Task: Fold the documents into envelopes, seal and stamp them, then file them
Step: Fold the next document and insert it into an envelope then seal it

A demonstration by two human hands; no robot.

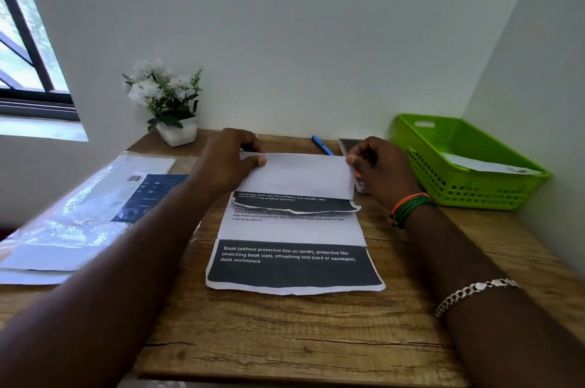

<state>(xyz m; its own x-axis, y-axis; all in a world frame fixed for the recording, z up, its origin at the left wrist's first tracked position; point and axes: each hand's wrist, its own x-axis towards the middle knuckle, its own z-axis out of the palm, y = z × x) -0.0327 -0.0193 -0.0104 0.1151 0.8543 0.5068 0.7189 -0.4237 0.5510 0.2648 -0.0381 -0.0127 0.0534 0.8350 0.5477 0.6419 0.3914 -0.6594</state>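
Both the left hand [231, 159] and right hand [376, 166] pinch the far corners of the white printed paper document [291, 229], its folded flap crosswise, its length running toward the person from the green plastic basket [468, 191] side.

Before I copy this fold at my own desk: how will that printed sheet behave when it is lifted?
The printed sheet probably flops: it is thin and already creased. Its ragged near edge suggests it tears easily. The left hand and right hand pinch its folded-over top, so it likely needs both.
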